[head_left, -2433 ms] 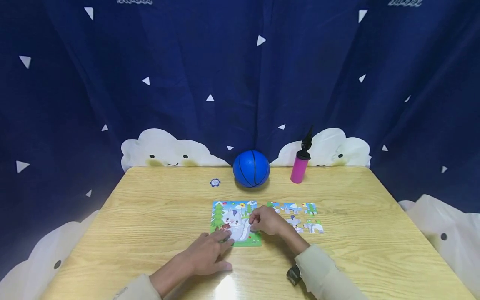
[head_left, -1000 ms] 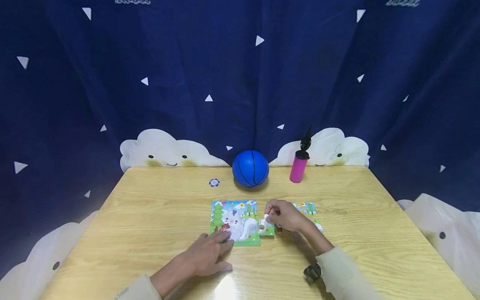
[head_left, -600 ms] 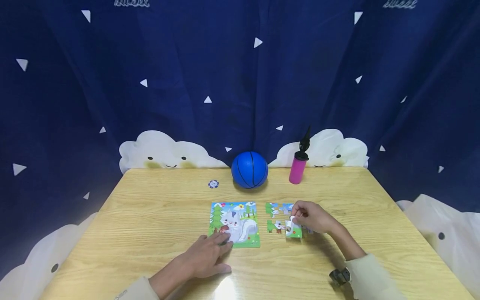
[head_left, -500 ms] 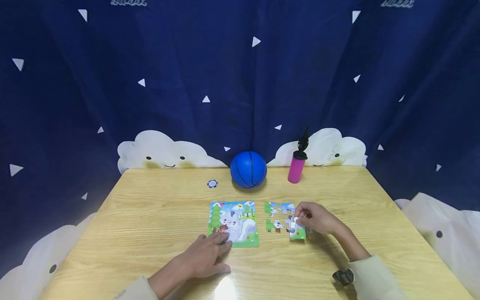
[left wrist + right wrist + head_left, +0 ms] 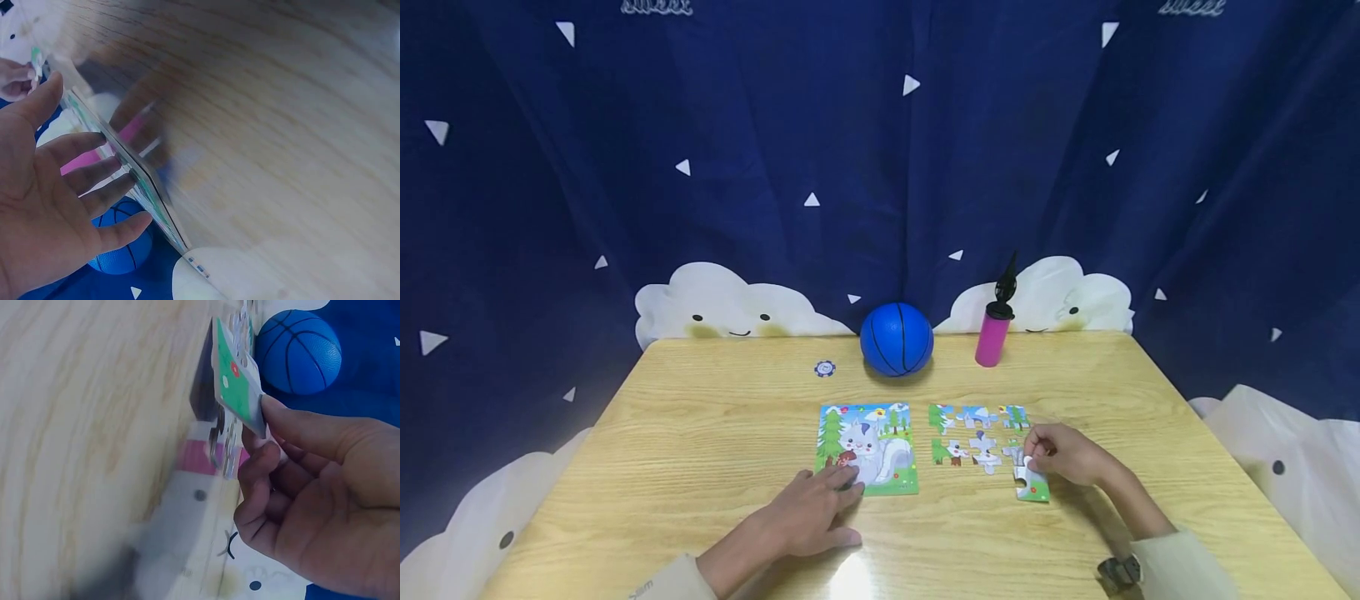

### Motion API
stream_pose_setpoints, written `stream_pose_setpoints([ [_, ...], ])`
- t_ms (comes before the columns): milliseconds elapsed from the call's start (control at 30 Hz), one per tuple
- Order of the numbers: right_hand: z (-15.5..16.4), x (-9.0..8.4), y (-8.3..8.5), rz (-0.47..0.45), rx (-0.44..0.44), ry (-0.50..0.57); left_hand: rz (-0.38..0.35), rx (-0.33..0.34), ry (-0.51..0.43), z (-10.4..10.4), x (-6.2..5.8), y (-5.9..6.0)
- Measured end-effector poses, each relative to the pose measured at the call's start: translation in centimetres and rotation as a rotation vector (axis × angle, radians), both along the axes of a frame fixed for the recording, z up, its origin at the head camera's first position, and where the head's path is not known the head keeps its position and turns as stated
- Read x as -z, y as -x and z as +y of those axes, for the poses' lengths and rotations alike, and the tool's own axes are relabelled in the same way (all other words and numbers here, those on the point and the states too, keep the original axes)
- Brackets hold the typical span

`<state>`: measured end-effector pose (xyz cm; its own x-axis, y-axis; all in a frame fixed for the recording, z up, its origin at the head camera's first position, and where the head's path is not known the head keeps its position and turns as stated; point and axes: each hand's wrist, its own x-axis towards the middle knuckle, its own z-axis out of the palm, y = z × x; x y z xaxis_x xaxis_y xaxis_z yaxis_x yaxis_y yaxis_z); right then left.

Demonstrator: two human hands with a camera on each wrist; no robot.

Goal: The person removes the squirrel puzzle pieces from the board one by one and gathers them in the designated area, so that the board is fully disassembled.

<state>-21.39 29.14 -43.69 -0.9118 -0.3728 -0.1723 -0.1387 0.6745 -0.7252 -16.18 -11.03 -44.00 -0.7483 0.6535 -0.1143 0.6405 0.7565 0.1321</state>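
Note:
My right hand (image 5: 1070, 454) pinches a jigsaw piece (image 5: 1032, 485) between thumb and fingers, at the lower right of several laid-out pieces. Green with a red flower and part of a white tail shows on it. In the right wrist view this held piece (image 5: 232, 381) is tilted, with its lower edge over the table. My left hand (image 5: 816, 510) lies with straight fingers on the lower left of a square squirrel picture board (image 5: 880, 450). The left wrist view shows those fingers (image 5: 103, 187) spread against the board's edge. Beside the board, separate jigsaw pieces (image 5: 981, 450) form two spaced rows.
A blue ball (image 5: 897, 340) and a pink hand pump (image 5: 993, 337) with a black nozzle stand at the back of the wooden table (image 5: 715, 417). Left of the ball lies a blue and white chip (image 5: 824, 368). A dark blue curtain (image 5: 775, 167) hangs behind.
My right hand has carried the jigsaw piece from the board's right side, rightward past the laid-out pieces, to the lower right of them. My left hand has stayed on the board.

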Motion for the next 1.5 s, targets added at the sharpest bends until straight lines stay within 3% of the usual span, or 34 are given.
stream_pose_setpoints([
  [367,-0.1,0.5,-0.6,0.019,0.122,-0.103,0.001,0.004,0.01,0.1,0.1,0.1],
  [567,-0.4,0.6,-0.4,0.023,0.146,-0.166,-0.007,0.002,0.007,0.1,0.1,0.1],
  [900,-3.0,-1.0,0.8,0.097,0.039,-0.152,-0.019,-0.009,-0.021,0.2,-0.3,0.1],
  [1133,-7.6,-1.5,2.0,0.083,-0.008,-0.123,-0.017,-0.008,-0.025,0.0,-0.3,0.1],
  [1500,-14.8,-0.8,2.6,0.12,-0.09,-0.078,-0.014,-0.007,-0.024,0.2,-0.3,0.3],
])
